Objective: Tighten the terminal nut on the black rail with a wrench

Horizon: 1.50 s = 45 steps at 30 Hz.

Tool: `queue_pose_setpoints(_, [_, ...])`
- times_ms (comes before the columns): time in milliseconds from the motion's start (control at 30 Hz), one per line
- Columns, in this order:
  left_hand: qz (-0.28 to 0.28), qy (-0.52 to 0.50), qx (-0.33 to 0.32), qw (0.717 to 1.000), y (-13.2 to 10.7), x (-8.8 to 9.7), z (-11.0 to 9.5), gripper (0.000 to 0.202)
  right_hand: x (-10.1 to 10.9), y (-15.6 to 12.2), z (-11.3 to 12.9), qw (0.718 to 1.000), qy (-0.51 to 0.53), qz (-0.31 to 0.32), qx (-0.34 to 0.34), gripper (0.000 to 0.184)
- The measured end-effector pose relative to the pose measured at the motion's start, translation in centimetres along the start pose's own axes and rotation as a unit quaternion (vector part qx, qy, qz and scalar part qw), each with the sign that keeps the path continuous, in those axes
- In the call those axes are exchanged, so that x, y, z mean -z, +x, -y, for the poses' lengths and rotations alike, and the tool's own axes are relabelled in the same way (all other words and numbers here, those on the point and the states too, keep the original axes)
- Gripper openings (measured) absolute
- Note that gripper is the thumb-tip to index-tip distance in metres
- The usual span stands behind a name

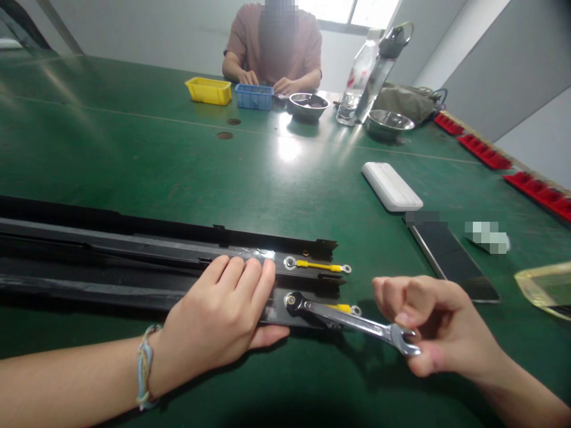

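Observation:
My left hand [223,315] lies flat on a long black rail assembly [111,261] with its fingers together, pressing it onto the green table [178,160]. My right hand [428,324] is closed on the open-jaw end of a silver wrench [352,321]. The wrench's ring end sits on a bolt [292,301] at the rail's near right end. Two short yellow wires with ring terminals [319,266] lie at that end, one on the upper rail and one partly under the wrench.
A white power bank [391,186], a dark phone [450,255] and a yellowish clear tray [546,288] lie to the right. Red bins [484,151] line the right edge. Across the table a person works beside yellow [208,90] and blue bins [254,96], steel bowls [308,105] and bottles [357,80].

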State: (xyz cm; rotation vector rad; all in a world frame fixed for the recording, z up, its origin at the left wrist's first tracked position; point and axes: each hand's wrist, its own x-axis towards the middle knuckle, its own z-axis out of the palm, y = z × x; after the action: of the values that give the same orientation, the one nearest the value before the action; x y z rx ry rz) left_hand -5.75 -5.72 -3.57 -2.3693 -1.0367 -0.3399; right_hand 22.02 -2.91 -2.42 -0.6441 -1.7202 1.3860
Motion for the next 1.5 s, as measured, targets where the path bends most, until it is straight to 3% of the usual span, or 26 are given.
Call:
queue_pose_setpoints(133, [0.002, 0.001, -0.003, 1.000, 0.1, -0.1, -0.1, 0.072, -0.1, -0.2, 0.0, 1.000, -0.006, 0.014, -0.003, 0.029])
queue_pose_setpoints(300, [0.000, 0.003, -0.004, 1.000, 0.1, -0.2, -0.1, 0.073, 0.4, -0.3, -0.3, 1.000, 0.001, -0.007, 0.001, 0.021])
queue_pose_setpoints(600, [-0.002, 0.007, -0.004, 1.000, -0.1, -0.1, -0.2, 0.072, 1.0, 0.1, -0.3, 0.976, -0.079, -0.180, -0.092, 0.014])
queue_pose_setpoints(767, [0.003, 0.009, -0.002, 1.000, 0.0, -0.1, -0.3, 0.072, 1.1, 0.3, -0.7, 0.964, -0.097, -0.211, -0.131, 0.019])
queue_pose_setpoints(933, [0.002, 0.007, -0.001, 1.000, 0.0, -0.2, -0.3, 0.071, 1.3, 0.0, -0.8, 0.976, -0.061, -0.176, -0.110, 0.015])
queue_pose_setpoints(1200, [0.001, 0.003, -0.002, 1.000, -0.1, -0.1, -0.2, 0.071, 0.8, -0.4, -0.7, 0.999, 0.025, -0.017, -0.021, 0.018])
queue_pose_setpoints(1500, [0.001, 0.001, -0.002, 1.000, -0.1, -0.3, 0.0, 0.071, 0.0, -0.5, -0.6, 0.999, 0.029, 0.016, -0.001, 0.024])
